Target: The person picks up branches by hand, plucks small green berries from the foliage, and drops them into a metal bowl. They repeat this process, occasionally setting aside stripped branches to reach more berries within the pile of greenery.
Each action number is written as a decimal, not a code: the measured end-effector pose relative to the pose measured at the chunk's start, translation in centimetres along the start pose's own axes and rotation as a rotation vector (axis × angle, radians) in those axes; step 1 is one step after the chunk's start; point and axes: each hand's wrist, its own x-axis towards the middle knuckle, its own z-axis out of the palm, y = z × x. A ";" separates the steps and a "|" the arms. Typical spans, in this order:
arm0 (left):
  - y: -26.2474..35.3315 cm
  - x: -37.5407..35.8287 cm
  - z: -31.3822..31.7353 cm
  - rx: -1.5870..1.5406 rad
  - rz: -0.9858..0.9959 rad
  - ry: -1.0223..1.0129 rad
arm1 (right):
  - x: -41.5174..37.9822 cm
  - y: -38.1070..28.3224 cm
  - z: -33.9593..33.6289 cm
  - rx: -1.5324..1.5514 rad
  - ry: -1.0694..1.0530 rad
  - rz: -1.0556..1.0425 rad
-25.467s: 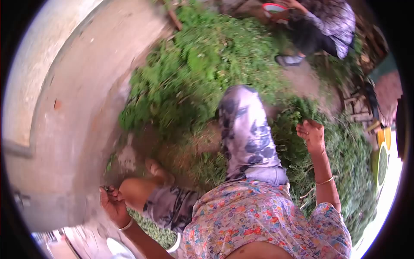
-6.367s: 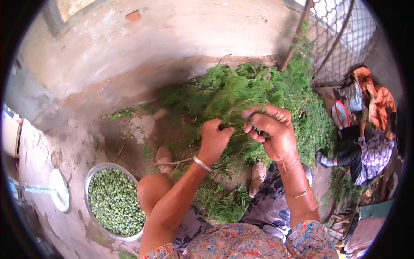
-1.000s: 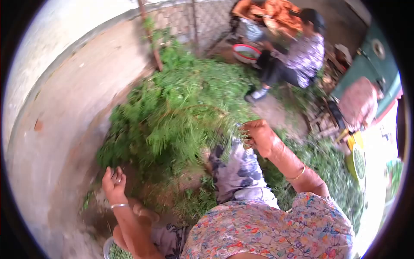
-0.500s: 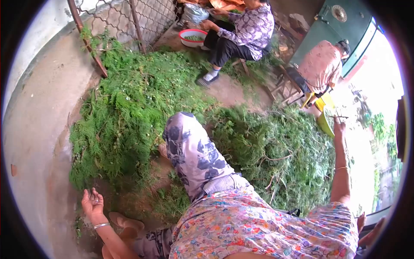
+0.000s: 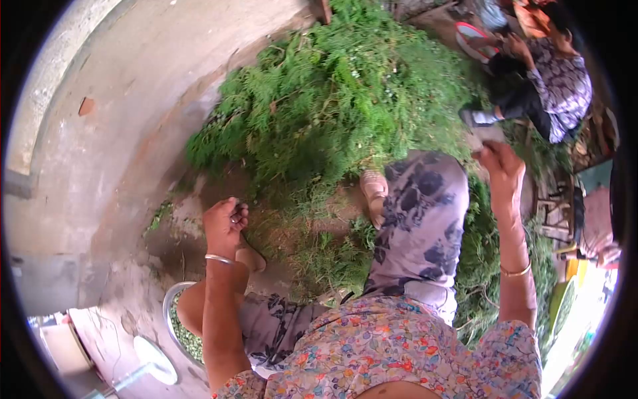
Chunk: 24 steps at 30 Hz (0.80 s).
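Note:
My left hand [image 5: 224,219] is closed, its fingers curled inward above the ground by my left knee; any contents are hidden. At the right, my right hand [image 5: 503,169] is raised beside my right knee, with thumb and fingers pinched together. I cannot make out what is between them. A large heap of green leafy branches [image 5: 345,93] lies in front of both hands. More cut greenery [image 5: 475,266] is piled to the right of my right leg. Beside my left leg, a metal-rimmed basin [image 5: 166,309] holds small green bits, partly hidden by my leg and arm.
One person [image 5: 565,80] sits at the upper right by a red-rimmed white basin [image 5: 462,40]. Another person [image 5: 598,223] is partly visible at the right edge, near a yellow-green container [image 5: 561,302]. A concrete wall [image 5: 153,60] borders the left. A pale round object [image 5: 156,359] lies lower left.
The view has swung left, bringing the metal-rimmed basin into sight. My right hand has drawn back from the yellow-green container towards my knee. My left fingers have curled from half open to closed.

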 end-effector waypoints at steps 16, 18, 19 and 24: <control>-4.9 11.9 16.2 1.268 0.938 -0.343 | 5.3 -8.8 21.3 0.246 -0.770 -0.006; -4.9 11.9 20.0 1.129 0.965 -0.303 | 3.0 -7.9 23.0 0.255 -0.748 -0.205; -5.0 13.3 21.7 1.167 0.901 -0.252 | 2.0 -7.4 23.8 0.305 -0.745 -0.264; -6.4 16.2 27.1 1.452 0.800 -0.003 | 2.2 -9.0 22.3 0.000 -0.941 -0.356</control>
